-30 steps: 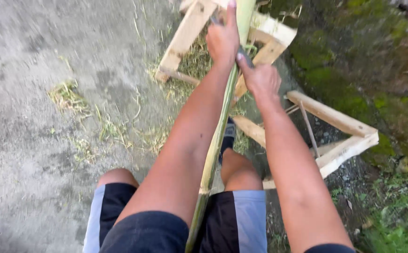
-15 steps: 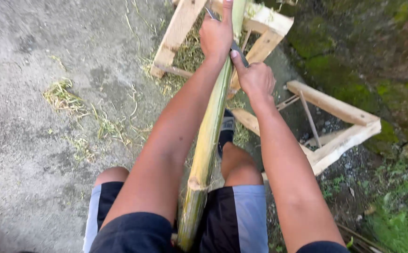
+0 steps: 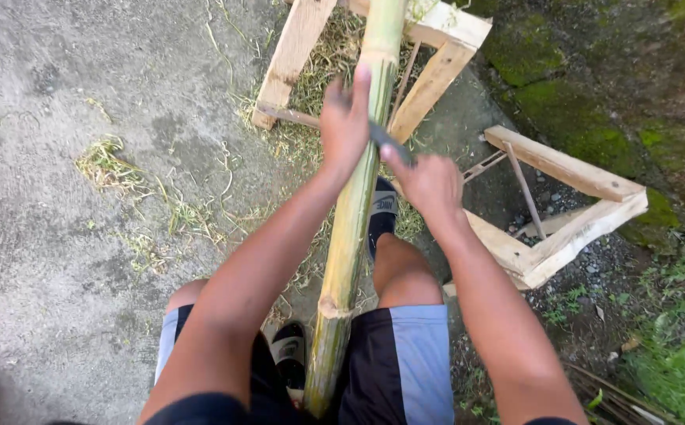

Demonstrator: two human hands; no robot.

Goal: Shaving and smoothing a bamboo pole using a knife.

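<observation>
A long green-yellow bamboo pole (image 3: 350,228) runs from between my knees up to a wooden frame (image 3: 437,47) at the top of the head view. My left hand (image 3: 345,122) rests on the pole's left side with a finger stretched along it. My right hand (image 3: 429,181) grips the handle of a dark metal blade (image 3: 385,140) that lies across the pole, its far end under my left hand. My legs in black and grey shorts straddle the pole, with a dark sandal (image 3: 382,212) beneath it.
Concrete ground (image 3: 83,236) on the left carries scattered bamboo shavings (image 3: 110,161). A second wooden frame (image 3: 570,205) lies at right on gravel. A mossy bank (image 3: 578,86) and grass (image 3: 673,370) fill the right edge.
Both hands and the blade have slid down the pole towards me. The view has tilted, so more of the pole's lower end shows between my legs.
</observation>
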